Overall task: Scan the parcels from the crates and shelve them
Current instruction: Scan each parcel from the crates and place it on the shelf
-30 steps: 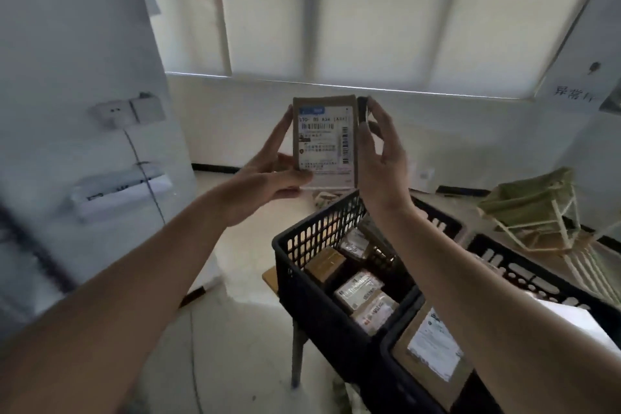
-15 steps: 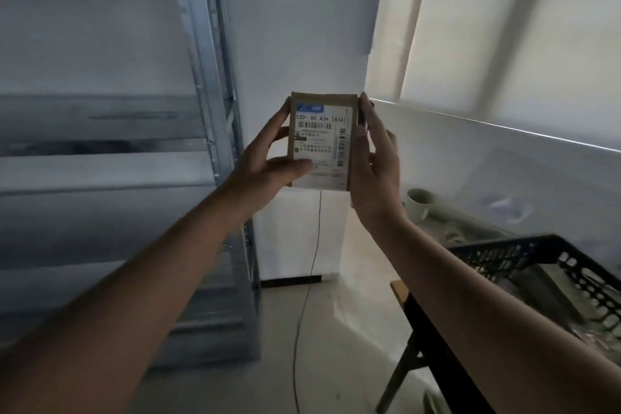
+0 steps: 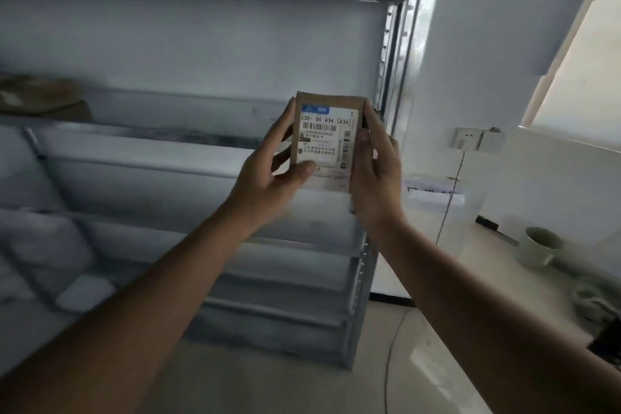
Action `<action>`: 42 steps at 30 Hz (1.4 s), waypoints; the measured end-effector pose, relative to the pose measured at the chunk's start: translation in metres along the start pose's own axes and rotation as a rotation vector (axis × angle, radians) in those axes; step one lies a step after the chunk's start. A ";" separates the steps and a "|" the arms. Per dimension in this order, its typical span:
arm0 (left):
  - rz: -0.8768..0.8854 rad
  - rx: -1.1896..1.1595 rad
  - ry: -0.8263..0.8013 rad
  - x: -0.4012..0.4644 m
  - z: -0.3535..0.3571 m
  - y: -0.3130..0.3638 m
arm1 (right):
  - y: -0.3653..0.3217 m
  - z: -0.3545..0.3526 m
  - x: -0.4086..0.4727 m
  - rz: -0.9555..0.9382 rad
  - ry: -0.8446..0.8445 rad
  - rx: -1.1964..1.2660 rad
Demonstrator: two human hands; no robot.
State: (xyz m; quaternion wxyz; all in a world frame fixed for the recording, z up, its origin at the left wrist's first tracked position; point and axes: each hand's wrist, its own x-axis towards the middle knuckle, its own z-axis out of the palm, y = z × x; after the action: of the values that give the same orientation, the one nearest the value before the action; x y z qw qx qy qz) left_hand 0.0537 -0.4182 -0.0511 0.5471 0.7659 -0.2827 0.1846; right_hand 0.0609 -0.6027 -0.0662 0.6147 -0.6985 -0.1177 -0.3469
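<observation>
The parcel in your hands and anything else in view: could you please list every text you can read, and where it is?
"530- D5 A34 [A34]": top line of the label on the parcel, gripped by left hand and right hand.
Blue logo, barcodes, small print: too blurred.
Elsewhere: nothing legible.

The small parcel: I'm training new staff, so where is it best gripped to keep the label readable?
Grip the parcel by its two narrow long edges, coming in from left and right, as the left hand and right hand do. It is flat and upright, label facing the camera, so edge grips probably leave the barcode uncovered.
</observation>
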 end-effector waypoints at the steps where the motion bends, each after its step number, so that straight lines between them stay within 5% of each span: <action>1: 0.009 0.013 0.028 -0.003 -0.016 -0.006 | -0.001 0.019 0.000 0.004 -0.021 0.015; 11: 0.162 0.275 0.230 -0.001 -0.146 -0.070 | 0.009 0.182 0.020 0.008 -0.187 0.153; 25: 0.120 0.409 0.389 0.070 -0.282 -0.197 | 0.069 0.384 0.103 -0.015 -0.386 0.160; 42: 0.124 0.413 0.343 0.093 -0.537 -0.337 | 0.078 0.673 0.109 0.020 -0.306 0.038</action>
State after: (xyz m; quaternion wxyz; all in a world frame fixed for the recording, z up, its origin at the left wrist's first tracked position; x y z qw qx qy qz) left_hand 0.3534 0.1481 -0.0645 0.4069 0.8001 -0.1885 0.3984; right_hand 0.4149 -0.0150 -0.0607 0.6062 -0.7326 -0.2094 -0.2279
